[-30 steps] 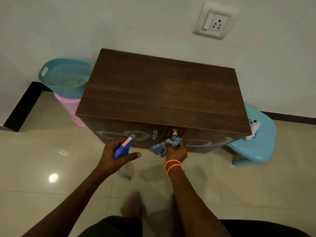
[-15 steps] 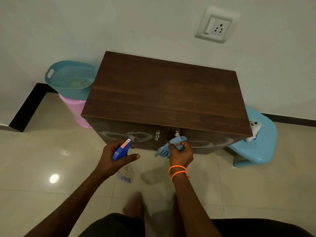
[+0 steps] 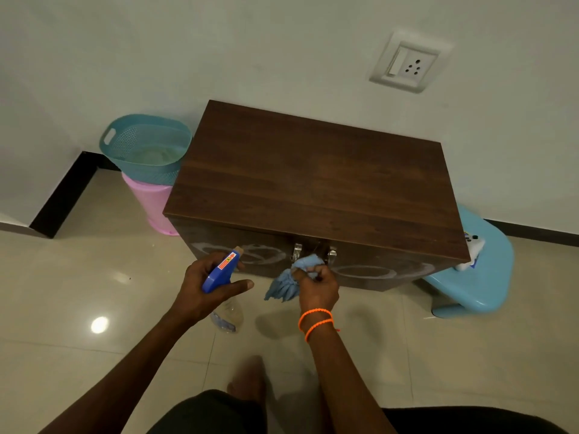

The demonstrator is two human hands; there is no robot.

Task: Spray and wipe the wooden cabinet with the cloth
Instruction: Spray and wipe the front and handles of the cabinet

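Against the wall stood the dark brown wooden cabinet (image 3: 316,189), and you worked at its front face, where pale sprayed rings showed to either side of the two metal door handles (image 3: 313,253). Your right hand (image 3: 318,285) had its fingers curled round the bunched light-blue cloth (image 3: 293,278), pressing it just below those handles; your left hand (image 3: 210,285) gripped the blue-headed clear spray bottle (image 3: 221,272) near the cabinet's left door, thumb stretched out. The step looked like wiping, with spraying seemingly done. Next, I judge, the cloth needed sweeping outward across both rings. To the cabinet's left stood a teal perforated basket (image 3: 145,148) on a pink plastic bin (image 3: 150,203), to its right a light-blue plastic stool (image 3: 479,277), so side room was tight; the tiled floor (image 3: 78,277) before it lay open.
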